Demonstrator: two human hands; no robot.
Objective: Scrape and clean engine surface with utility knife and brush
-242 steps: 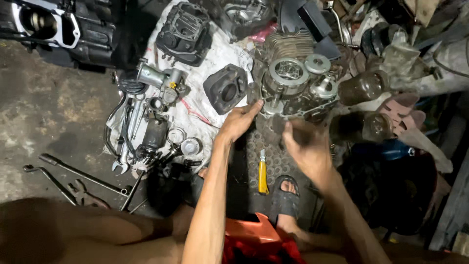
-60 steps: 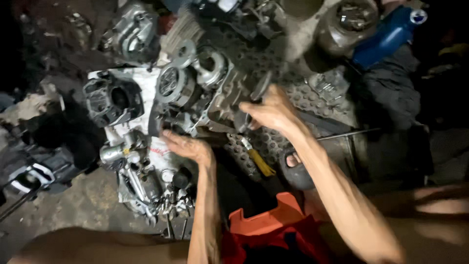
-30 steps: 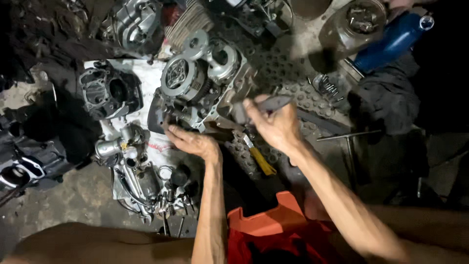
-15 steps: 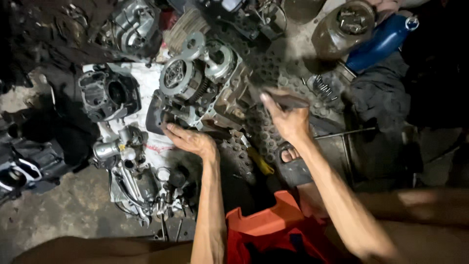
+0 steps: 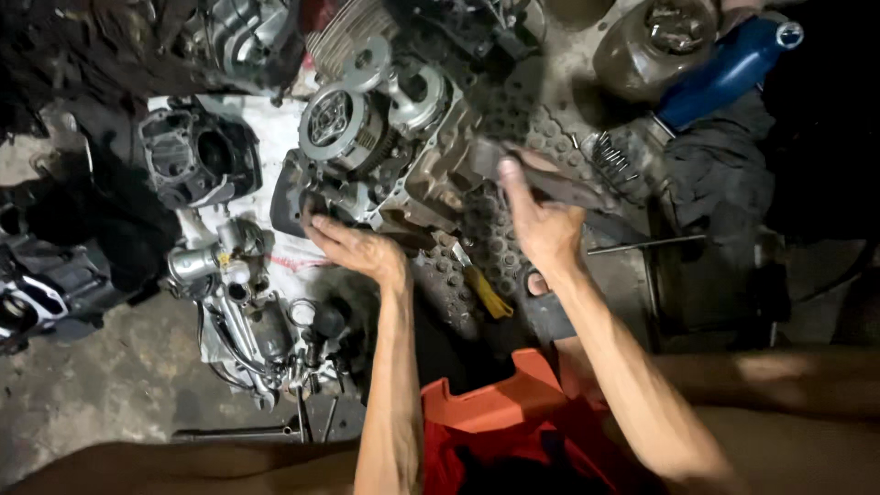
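Two bare hands work at an engine block (image 5: pixel 394 147) that lies on the floor (image 5: pixel 82 385), towards the far edge of the cluttered patch, its round clutch drum facing up. The left hand (image 5: pixel 357 247) rests against the near side of the block, fingers pressed together and curled on a dark cover at its lower left corner. The right hand (image 5: pixel 541 225) is closed round a dark metal tool (image 5: pixel 550 183), lifted just beside the block's right side; whether the tool touches the block cannot be told. Under the block spreads a perforated rubber mat (image 5: pixel 495 247), and a yellow-handled screwdriver (image 5: pixel 481 284) lies on it between the two forearms. Left of the block, a black cylinder (image 5: pixel 188 156) sits on white cloth (image 5: pixel 275 119), with a carburettor (image 5: pixel 215 266) nearer the person. A blue shock absorber (image 5: pixel 724 69) lies at the far right corner.
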